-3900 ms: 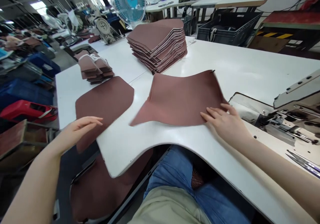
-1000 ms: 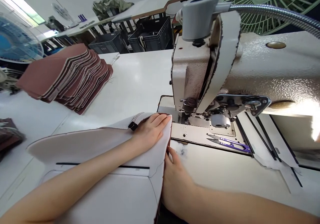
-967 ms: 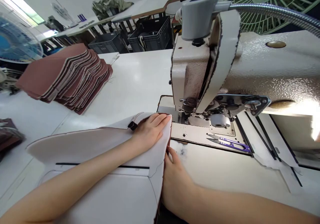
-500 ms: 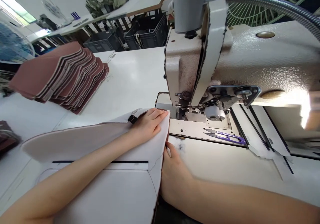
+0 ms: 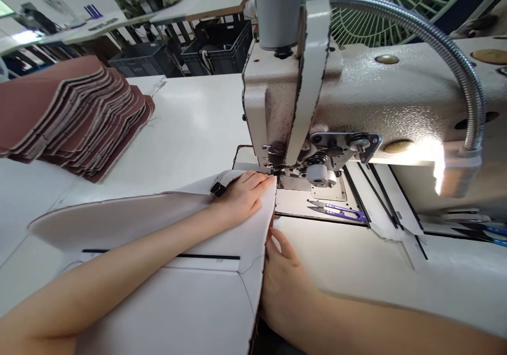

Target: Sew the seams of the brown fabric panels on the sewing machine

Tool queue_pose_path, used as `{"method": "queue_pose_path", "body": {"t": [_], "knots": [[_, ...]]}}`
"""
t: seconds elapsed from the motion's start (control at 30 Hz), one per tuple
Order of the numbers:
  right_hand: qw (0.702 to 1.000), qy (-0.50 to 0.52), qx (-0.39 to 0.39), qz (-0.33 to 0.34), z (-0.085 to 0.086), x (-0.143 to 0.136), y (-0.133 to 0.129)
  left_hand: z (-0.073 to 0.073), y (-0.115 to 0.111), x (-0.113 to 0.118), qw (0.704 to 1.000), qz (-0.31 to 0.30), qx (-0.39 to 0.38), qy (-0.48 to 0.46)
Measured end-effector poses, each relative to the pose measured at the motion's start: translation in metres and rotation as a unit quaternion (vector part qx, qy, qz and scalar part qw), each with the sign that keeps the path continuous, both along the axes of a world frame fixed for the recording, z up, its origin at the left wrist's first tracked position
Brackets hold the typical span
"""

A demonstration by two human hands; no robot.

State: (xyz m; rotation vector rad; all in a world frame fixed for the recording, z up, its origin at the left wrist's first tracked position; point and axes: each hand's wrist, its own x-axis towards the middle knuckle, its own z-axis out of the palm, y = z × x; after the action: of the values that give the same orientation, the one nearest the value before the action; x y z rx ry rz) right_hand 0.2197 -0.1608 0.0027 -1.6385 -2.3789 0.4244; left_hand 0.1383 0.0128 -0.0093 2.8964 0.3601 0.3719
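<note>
A large white-backed fabric panel (image 5: pixel 170 307) with a reddish-brown edge lies under both hands, its far corner close to the needle area of the sewing machine (image 5: pixel 356 96). My left hand (image 5: pixel 241 199) rests flat on its upper side, fingers stretched toward that corner. A small black clip-like piece (image 5: pixel 218 189) sits on the panel's folded edge beside the left hand. At the panel's right edge my right hand (image 5: pixel 287 283) pinches the fabric between thumb and fingers; some of its fingers are hidden beneath the panel.
Purple thread snips (image 5: pixel 338 211) lie on the machine bed, right of the needle. White strips with black edges (image 5: pixel 390 202) lie farther right. A stack of reddish-brown pieces (image 5: pixel 87 117) stands at the left. Dark crates (image 5: pixel 217 48) and a green fan (image 5: pixel 380 11) are behind.
The view has shifted somewhat to the right. The panel's corner, with both hands on it, has come closer to the needle area.
</note>
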Motion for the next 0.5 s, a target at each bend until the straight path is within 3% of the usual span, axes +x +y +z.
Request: {"method": "queue_pose_path", "body": {"t": [0.5], "knots": [[1.0, -0.016, -0.001, 0.024, 0.0036, 0.008, -0.0002, 0.0072, -0.0063, 0.0072, 0.999, 0.02, 0.03, 0.037]]}}
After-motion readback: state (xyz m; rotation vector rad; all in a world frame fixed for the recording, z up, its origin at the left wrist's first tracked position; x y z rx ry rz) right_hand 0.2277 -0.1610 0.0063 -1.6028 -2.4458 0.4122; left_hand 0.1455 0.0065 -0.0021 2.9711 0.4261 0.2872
